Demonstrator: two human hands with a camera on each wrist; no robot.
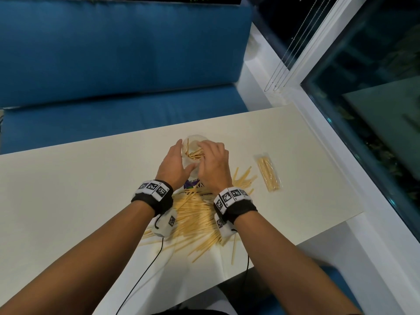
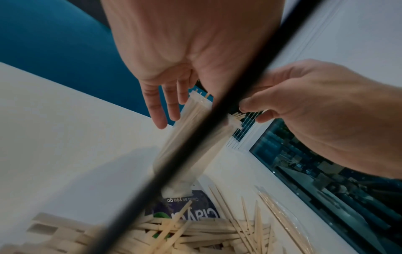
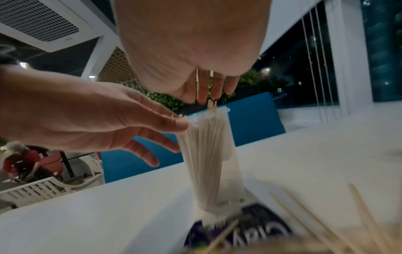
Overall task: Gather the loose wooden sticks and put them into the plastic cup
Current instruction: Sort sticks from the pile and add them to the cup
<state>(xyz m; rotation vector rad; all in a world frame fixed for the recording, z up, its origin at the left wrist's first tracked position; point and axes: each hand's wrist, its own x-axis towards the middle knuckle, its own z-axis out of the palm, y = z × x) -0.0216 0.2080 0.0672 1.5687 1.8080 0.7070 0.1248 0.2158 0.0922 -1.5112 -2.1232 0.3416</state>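
A clear plastic cup (image 1: 193, 142) stands upright on the white table (image 1: 79, 192), filled with wooden sticks. My left hand (image 1: 181, 155) lies against the cup's left side with straight fingers (image 2: 156, 110) touching near the rim. My right hand (image 1: 201, 155) hovers over the cup's mouth and pinches the tops of several sticks (image 2: 238, 116) that poke out of the cup (image 2: 191, 137). In the right wrist view its fingers (image 3: 204, 92) point down at those stick tips (image 3: 212, 104). A large loose pile of sticks (image 1: 195, 214) lies between my wrists, nearer me.
A sealed clear packet of sticks (image 1: 268, 171) lies to the right of the cup. A purple printed card (image 1: 192, 184) sits under the cup and pile. A blue bench (image 1: 113, 64) runs behind the table, and a window (image 1: 375, 110) lines its right edge.
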